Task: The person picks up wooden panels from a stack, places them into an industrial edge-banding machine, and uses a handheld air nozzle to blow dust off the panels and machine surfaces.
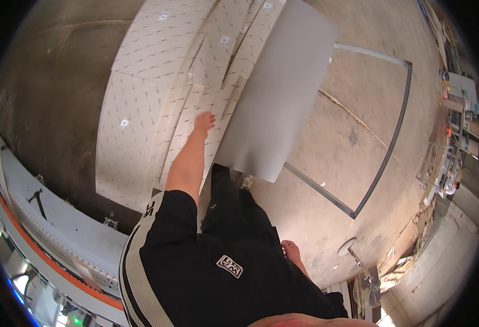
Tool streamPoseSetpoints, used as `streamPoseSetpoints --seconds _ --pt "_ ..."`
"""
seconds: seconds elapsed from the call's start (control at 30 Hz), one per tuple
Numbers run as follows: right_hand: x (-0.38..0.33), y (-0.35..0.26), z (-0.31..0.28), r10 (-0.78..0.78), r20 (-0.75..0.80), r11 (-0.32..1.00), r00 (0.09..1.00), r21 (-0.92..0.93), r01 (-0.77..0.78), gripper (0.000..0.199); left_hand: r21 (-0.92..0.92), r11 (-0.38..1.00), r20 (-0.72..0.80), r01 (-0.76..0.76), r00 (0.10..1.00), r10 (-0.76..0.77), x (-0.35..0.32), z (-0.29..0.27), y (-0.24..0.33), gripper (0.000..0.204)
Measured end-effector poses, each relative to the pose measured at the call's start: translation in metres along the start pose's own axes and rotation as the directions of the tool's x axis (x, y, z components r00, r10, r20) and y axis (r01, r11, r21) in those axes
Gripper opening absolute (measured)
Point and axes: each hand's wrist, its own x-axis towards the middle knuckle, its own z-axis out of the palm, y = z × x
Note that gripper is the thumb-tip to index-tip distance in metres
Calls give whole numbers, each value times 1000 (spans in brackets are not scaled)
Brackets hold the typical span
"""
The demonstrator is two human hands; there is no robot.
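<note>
My left hand (205,121) reaches forward over a stack of boards (136,144) covered in pale printed film. Its fingers are slightly spread, with nothing seen in them; whether they touch the top board I cannot tell. Just right of this hand, a large plain grey panel (283,82) lies slanted along the stack's right side, its near corner by my feet. My right hand (291,250) hangs low beside my body, away from the boards. Its fingers are curled in, and I see nothing in them.
On the concrete floor to the right lies a dark rectangular frame (395,139). A round-topped metal stand (348,246) is at the lower right. Along the left runs a long machine bed (59,218) with an orange edge. Benches and clutter line the far right.
</note>
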Motion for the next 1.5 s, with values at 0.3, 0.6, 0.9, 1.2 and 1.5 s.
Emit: streamPoseSetpoints --seconds 0.3,0.6,0.9,1.2,1.5 --pt "-21 -41 22 138 20 977 990 161 -140 38 -513 854 -115 -87 993 32 126 55 82 16" --pt "-9 -63 14 37 82 981 996 189 -52 40 -568 802 -56 -187 980 190 1 106 148 28" --pt "100 -126 -35 -332 279 936 901 -18 351 38 -496 740 -186 -454 888 420 -210 30 69 35" --pt "84 -395 -9 -731 443 601 519 59 797 54 -561 585 -271 -586 798 539 -529 -134 -139 20" --pt "-51 -442 81 -319 930 774 181 146 616 62 -440 241 -672 -865 495 551 -721 -160 -319 45"
